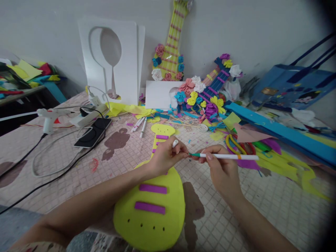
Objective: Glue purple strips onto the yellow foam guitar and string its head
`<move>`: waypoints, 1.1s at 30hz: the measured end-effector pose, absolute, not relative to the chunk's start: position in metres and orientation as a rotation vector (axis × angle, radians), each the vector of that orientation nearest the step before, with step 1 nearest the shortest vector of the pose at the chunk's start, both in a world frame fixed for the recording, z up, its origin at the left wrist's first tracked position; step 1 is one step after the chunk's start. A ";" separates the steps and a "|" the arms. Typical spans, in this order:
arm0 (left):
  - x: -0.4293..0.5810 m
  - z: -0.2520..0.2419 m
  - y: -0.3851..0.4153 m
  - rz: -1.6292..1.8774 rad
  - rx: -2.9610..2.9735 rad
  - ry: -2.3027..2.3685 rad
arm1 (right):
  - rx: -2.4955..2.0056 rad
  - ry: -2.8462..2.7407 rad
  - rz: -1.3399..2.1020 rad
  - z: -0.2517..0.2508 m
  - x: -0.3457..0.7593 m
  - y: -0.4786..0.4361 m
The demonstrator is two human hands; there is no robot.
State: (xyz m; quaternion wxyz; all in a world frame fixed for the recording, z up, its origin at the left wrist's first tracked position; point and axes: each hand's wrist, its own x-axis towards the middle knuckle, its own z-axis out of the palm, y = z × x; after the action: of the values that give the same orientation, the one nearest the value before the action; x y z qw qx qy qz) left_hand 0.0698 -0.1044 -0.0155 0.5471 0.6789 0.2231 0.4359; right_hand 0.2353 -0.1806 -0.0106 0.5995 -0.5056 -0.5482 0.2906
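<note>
My right hand (224, 173) grips a slim white marker (233, 156) with an orange band and a green tip end that points left. Close to that tip, my left hand (166, 155) is closed, thumb and forefinger pinched together. A small white cylindrical piece (175, 142), like a marker cap, sticks out of its curled fingers. Whether the pinch also holds something tiny I cannot tell. Below my left hand lies a yellow guitar-shaped cutout (168, 224) with purple strips (150, 208) across it and several small holes near its lower end. My left hand and forearm cover part of its middle.
Several white markers (143, 127) lie beyond the cutout. A glue gun (48, 120), a phone (93, 133) and cables are at left. Flower-covered guitars (172, 45), white cut-out boards (128, 63) and a blue bag (286, 85) stand behind. Scraps and scissors (236, 145) lie at right.
</note>
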 end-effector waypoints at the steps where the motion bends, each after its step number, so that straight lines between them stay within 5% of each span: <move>1: 0.070 -0.015 -0.105 1.034 1.608 0.529 | -1.171 -1.273 0.673 -0.010 0.235 -0.181; 33: 0.069 -0.017 -0.104 1.036 1.679 0.526 | -1.136 -1.253 0.689 -0.012 0.234 -0.180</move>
State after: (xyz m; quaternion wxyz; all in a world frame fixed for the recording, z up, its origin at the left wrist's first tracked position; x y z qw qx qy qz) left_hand 0.0690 -0.1039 -0.0167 0.5227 0.7010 0.2195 0.4326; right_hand 0.2337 -0.1796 -0.0119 0.6113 -0.4921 -0.5431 0.2985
